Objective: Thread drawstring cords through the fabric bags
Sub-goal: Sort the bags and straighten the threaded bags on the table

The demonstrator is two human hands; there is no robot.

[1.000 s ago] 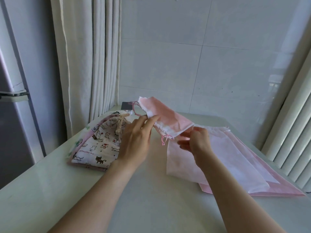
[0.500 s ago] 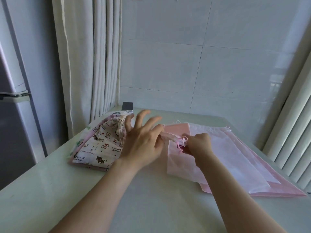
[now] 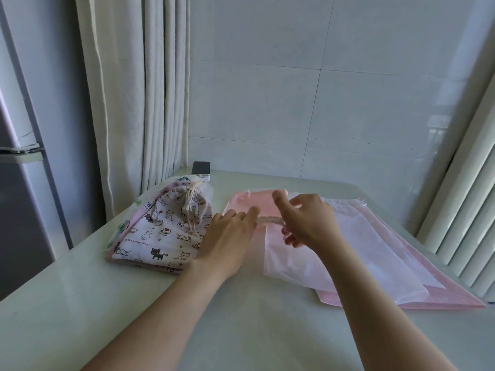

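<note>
The pink bag [image 3: 254, 203] lies flat on the desk [image 3: 134, 303] between your hands and should handle light and limp. A blurred cord [image 3: 269, 220] runs from your left hand [image 3: 227, 236], fingers nearly straight, to your right hand [image 3: 308, 223], fingers loosely curled. Whether either pinches it, I cannot tell. Grip near the cord's end.

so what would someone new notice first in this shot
The left hand and right hand meet in the middle at a blurred pink strip stretched between them. To the left lies a cat-print bag with its cord tied. To the right, a stack of pink bags lies flat.
</note>
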